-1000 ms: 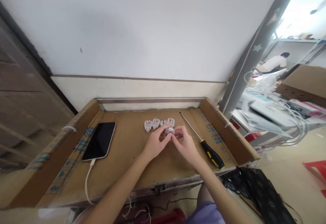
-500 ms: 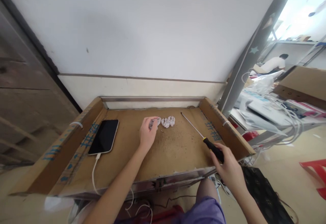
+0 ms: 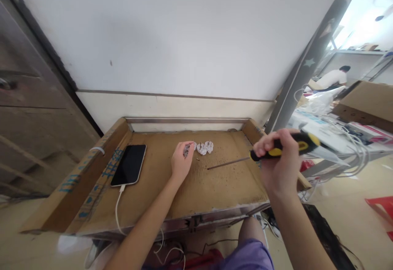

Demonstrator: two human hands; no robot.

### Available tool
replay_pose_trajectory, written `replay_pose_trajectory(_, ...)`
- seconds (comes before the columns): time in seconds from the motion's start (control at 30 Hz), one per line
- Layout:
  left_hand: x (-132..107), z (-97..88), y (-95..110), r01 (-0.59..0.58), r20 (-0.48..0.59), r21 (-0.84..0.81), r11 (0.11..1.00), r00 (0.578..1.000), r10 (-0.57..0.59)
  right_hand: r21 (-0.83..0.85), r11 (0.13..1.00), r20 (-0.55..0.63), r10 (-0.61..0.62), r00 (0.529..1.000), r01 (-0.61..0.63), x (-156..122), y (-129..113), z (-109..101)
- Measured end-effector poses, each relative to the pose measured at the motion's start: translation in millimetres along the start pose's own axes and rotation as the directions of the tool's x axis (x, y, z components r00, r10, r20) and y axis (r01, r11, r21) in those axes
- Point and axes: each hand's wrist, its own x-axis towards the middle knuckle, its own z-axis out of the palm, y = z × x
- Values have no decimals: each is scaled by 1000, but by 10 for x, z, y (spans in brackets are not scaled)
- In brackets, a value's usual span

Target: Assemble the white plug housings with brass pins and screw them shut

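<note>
My right hand (image 3: 281, 171) is wrapped round the black and yellow handle of a long screwdriver (image 3: 229, 163). Its shaft slopes down to the left, and its tip is over the cardboard near a small metal screw or pin (image 3: 198, 159). With fingers pinched, my left hand (image 3: 181, 161) grips a small white plastic plug piece (image 3: 186, 150), partly covered by the fingers. Just to the right of that hand, two similar white plug pieces (image 3: 201, 148) with metal pins lie side by side on the cardboard. Another white edge shows at my left fingertips.
A cardboard lining (image 3: 159, 196) with raised sides covers the bench. At left lies a phone (image 3: 129, 165) with a white charging cable (image 3: 117, 210). A white wall panel rises behind. To the right are a grey post (image 3: 294, 81), a cluttered table, and a person bending in the distance.
My right hand has lifted the screwdriver from the cardboard and swung its tip leftward, towards the plug pieces. My left hand stays at the white pieces; the view has shifted slightly.
</note>
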Motion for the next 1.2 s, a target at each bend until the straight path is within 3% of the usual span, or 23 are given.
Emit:
replay_pose_trajectory(0.13, 16, 21, -44, 18, -6, -2, 1000, 1000, -18, -12, 999, 156, 45, 987, -44, -28, 160, 257)
replay_pose_trajectory(0.33, 22, 55, -113, 100, -18, -34, 994, 995, -100, -71, 997, 139, -4, 990, 14, 48, 332, 462)
replay_pose_trajectory(0.53, 18, 44, -98, 147, -7, -65, 987, 989, -148, -97, 995, 157, -6, 988, 22, 65, 365, 496)
replay_pose_trajectory(0.67, 16, 33, -90, 124, 8, -51, 991, 992, -124, -116, 990, 152, -62, 986, 81, 51, 156, 395)
replay_pose_trajectory(0.73, -8, 54, -88, 109, 82, -56, 992, 991, -104, -119, 982, 155, -124, 980, 144, 49, -18, 327)
replay_pose_trajectory(0.8, -50, 93, -86, 102, 233, -99, 990, 969, -76, -118, 975, 153, -170, 974, 188, 54, -183, 268)
replay_pose_trajectory(0.9, -116, 148, -80, 95, 481, -150, 984, 877, -11, -133, 971, 153, -177, 972, 198, 66, -335, 205)
replay_pose_trajectory(0.97, -135, 149, -66, 30, 529, -99, 995, 848, 27, -142, 972, 153, -166, 974, 188, 75, -358, 175)
replay_pose_trajectory(1.1, -113, 78, -12, -195, 430, 56, 979, 890, 153, -136, 974, 159, -157, 975, 179, 83, -306, 135)
replay_pose_trajectory(1.2, -115, 55, 31, -310, 394, 90, 946, 884, 252, -136, 975, 153, -153, 976, 174, 76, -283, 139)
